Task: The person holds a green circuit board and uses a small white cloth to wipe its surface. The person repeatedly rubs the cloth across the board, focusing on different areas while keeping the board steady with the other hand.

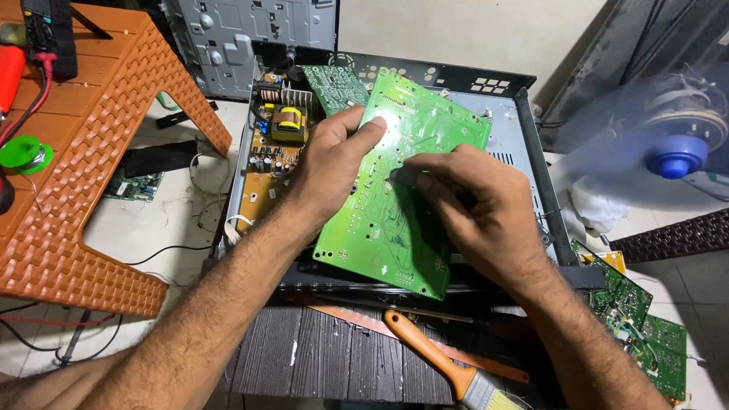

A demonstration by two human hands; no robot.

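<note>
The green circuit board (pixel 399 190) is held tilted above the open metal chassis (pixel 531 144), solder side facing up. Its long axis runs from the far right corner down toward the near edge of the chassis, close to the dark slatted surface (pixel 334 357).

1. Left hand (pixel 330 163): grips the board's left edge. The thumb lies flat on the upper face, pointing right; the other fingers are curled beneath the board and hidden. This hand carries the board.
2. Right hand (pixel 474 212): rests on the board's centre from the right side. The fingers (pixel 425 178) are pressed together and bent, tips touching the board surface near its middle. It cannot be determined whether they pinch a small part or only press.

Both forearms enter from the near edge and converge on the board. The right fingertips sit just beside the left thumb, with the board between both hands.

A brown power board (pixel 266 152) remains inside the chassis, left of the held board. An orange-handled brush (pixel 433 353) lies on the slatted surface, near the right forearm.
</note>
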